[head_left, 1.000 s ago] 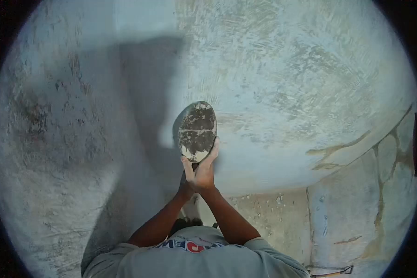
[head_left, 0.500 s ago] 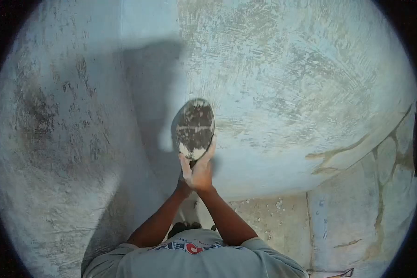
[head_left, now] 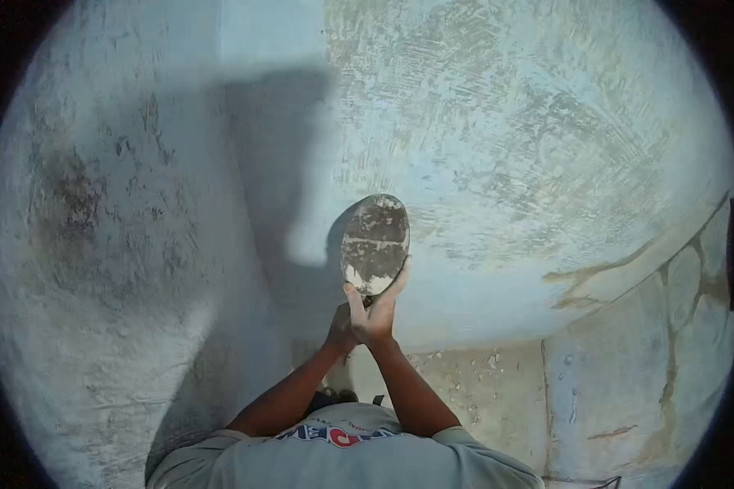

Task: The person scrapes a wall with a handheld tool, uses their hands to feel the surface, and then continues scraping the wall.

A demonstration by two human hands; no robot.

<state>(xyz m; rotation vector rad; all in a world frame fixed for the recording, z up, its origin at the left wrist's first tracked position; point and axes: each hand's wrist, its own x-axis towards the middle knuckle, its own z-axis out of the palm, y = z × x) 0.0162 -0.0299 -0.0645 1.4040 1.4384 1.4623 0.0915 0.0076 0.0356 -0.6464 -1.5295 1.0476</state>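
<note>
An oval, flat-faced tool point(head_left: 375, 248), dark with pale smears and a light line across its middle, is held up before the wall. Gripping its lower end is my right hand point(head_left: 376, 320), with fingers spread along both sides of the rim. My left hand point(head_left: 342, 328) is closed just below and to the left, partly behind the right one. What it grasps, likely a lower part of the tool, is mostly hidden. A shadow falls on the wall beside the tool's left edge.
A pale blue wall point(head_left: 481, 114) with scraped, patchy paint fills the upper right. Another worn wall point(head_left: 81, 269) stands left, meeting it at a corner. Below, pale chips lie on the floor point(head_left: 465, 387). Cracked slabs point(head_left: 612, 367) and part of a tool handle point(head_left: 613, 482) show lower right.
Both hands and the oval tool have moved right and slightly down across the view. The view itself has shifted a little, and the grip looks the same.
</note>
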